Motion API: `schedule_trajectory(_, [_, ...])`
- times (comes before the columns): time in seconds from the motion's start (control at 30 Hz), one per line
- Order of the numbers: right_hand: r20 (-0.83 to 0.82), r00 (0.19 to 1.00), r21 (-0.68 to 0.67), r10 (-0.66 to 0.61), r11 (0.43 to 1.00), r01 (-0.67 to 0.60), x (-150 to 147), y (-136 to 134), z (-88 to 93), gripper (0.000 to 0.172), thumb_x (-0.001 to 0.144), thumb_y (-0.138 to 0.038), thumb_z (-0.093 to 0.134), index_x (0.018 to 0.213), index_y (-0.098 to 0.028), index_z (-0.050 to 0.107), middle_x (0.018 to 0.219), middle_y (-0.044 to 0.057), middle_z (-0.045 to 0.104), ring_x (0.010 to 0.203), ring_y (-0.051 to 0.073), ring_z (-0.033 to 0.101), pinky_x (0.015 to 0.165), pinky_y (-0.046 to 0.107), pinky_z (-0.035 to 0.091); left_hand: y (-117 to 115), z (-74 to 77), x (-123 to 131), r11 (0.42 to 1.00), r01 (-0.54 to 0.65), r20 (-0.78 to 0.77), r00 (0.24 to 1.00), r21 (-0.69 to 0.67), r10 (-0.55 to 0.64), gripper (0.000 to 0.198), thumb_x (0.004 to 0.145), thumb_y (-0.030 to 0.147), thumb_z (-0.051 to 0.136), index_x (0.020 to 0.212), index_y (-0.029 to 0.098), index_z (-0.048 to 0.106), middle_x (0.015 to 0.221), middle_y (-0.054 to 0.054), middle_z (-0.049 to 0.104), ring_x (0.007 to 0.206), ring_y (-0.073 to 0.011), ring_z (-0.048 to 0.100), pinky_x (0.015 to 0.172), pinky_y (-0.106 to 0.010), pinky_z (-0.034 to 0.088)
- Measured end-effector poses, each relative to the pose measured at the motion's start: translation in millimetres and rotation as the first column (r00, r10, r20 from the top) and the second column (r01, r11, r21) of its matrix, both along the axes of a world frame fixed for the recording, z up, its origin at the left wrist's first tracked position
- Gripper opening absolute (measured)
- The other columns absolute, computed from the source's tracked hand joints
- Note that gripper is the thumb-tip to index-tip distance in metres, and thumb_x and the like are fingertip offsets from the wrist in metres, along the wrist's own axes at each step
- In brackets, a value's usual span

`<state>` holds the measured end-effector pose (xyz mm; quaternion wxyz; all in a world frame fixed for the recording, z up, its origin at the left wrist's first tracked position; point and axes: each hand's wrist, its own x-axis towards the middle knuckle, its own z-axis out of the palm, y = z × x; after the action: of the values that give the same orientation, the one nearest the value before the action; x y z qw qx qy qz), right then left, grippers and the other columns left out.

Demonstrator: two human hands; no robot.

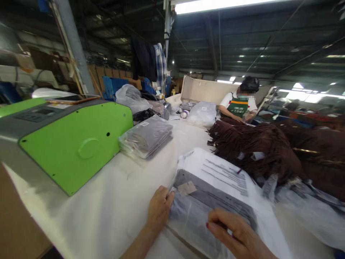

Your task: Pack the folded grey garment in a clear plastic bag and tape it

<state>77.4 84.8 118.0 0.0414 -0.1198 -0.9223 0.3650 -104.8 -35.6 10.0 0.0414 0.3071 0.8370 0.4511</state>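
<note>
A clear plastic bag (198, 162) with lines of dark print lies on the table in front of me. Inside it, at least in part, is a folded grey garment (215, 190) with a small beige tag (187, 188). At the bag's left edge, my left hand (159, 207) has its fingers closed in a pinch on the plastic. My right hand (231, 228) is over the near part of the bag, fingers curled towards the thumb. Whatever it pinches, if anything, is hidden.
A green and grey machine (88, 144) stands at left, a phone-like device (72, 99) on top. Beyond the hands lies a stack of bagged garments (148, 135). Brown fringed textiles (258, 147) are heaped at right, near loose plastic (307, 205). A co-worker (238, 102) stands behind them.
</note>
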Motion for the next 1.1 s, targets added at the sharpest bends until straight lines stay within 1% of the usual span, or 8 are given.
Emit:
schedule_trajectory(0.13, [0.141,0.969,0.066,0.205,0.974,-0.216,-76,4,13.9,0.021,0.084,-0.029,0.042,0.067,-0.021,0.051,0.058,-0.006,0.048,0.056,0.009,0.044,0.052,0.021,0.030,-2,-2.1,-1,1.000,-0.004,0.009,1.000,-0.006,0.004,0.024,0.086,0.030,0.037,0.065,0.021,0.046,0.075,-0.002,0.053,0.076,-0.0171,0.052,0.073,-0.030,0.039])
schedule_trajectory(0.33, [0.290,0.945,0.298,0.154,0.923,-0.242,-126,14,-11.0,0.017,0.073,-0.015,0.050,0.057,-0.020,0.052,0.054,-0.004,0.048,0.053,0.010,0.041,0.052,0.024,0.025,0,-0.2,0,0.996,-0.019,0.001,1.000,-0.090,0.020,0.020,0.086,0.026,0.042,0.068,0.021,0.049,0.078,-0.004,0.055,0.079,-0.0181,0.053,0.074,-0.030,0.040])
schedule_trajectory(0.63, [0.461,0.874,0.331,-0.157,0.944,-0.005,-146,26,-14.0,0.034,0.058,-0.029,0.065,0.034,-0.022,0.042,0.033,-0.004,0.040,0.036,0.012,0.043,0.041,0.025,0.027,1,2.3,0,0.990,0.002,-0.060,0.998,-0.141,-0.011,0.018,0.086,0.017,0.043,0.070,0.018,0.053,0.079,-0.004,0.055,0.081,-0.0180,0.052,0.077,-0.032,0.041])
schedule_trajectory(0.73, [0.417,0.877,0.378,-0.237,0.923,0.070,-135,44,-14.9,0.034,0.057,-0.041,0.070,0.041,-0.021,0.047,0.037,-0.002,0.045,0.040,0.015,0.048,0.041,0.025,0.029,1,2.6,0,0.992,0.006,-0.048,0.999,-0.122,-0.012,0.020,0.086,0.016,0.041,0.069,0.018,0.052,0.078,-0.004,0.054,0.081,-0.0177,0.051,0.079,-0.033,0.041])
schedule_trajectory(0.87, [0.250,0.906,0.495,-0.342,0.849,0.184,-105,40,-13.8,0.014,0.076,-0.028,0.056,0.068,-0.018,0.061,0.067,0.005,0.063,0.065,0.020,0.059,0.056,0.029,0.040,1,1.8,0,0.996,0.016,-0.020,1.000,-0.093,-0.018,0.022,0.087,0.018,0.039,0.069,0.018,0.051,0.079,-0.004,0.053,0.081,-0.0168,0.050,0.080,-0.032,0.040])
schedule_trajectory(0.97, [0.012,0.993,0.534,-0.121,0.840,0.096,-82,6,-26.5,0.025,0.089,-0.024,0.039,0.100,-0.020,0.061,0.103,0.006,0.064,0.096,0.019,0.058,0.084,0.033,0.042,0,-1.0,-2,0.996,0.032,-0.024,0.999,-0.079,-0.034,0.022,0.086,0.021,0.039,0.068,0.019,0.051,0.077,-0.003,0.052,0.080,-0.0164,0.050,0.080,-0.031,0.039])
schedule_trajectory(1.03, [-0.138,0.986,0.620,0.092,0.784,0.014,-72,-20,-42.1,0.032,0.088,-0.031,0.044,0.116,-0.019,0.055,0.122,0.006,0.057,0.116,0.023,0.048,0.098,0.041,0.036,-1,-3.6,-3,0.997,0.036,-0.027,0.999,-0.072,-0.038,0.022,0.085,0.023,0.039,0.067,0.019,0.050,0.076,-0.003,0.052,0.079,-0.0168,0.050,0.079,-0.032,0.039])
schedule_trajectory(1.1, [-0.180,0.961,0.707,0.211,0.707,-0.022,-65,-40,-55.3,0.044,0.085,-0.037,0.049,0.122,-0.012,0.050,0.126,0.011,0.054,0.119,0.026,0.046,0.101,0.043,0.034,-2,-5.7,-3,0.998,0.028,-0.026,0.999,-0.062,-0.030,0.023,0.085,0.024,0.036,0.066,0.019,0.049,0.075,-0.002,0.051,0.078,-0.0167,0.050,0.078,-0.031,0.039])
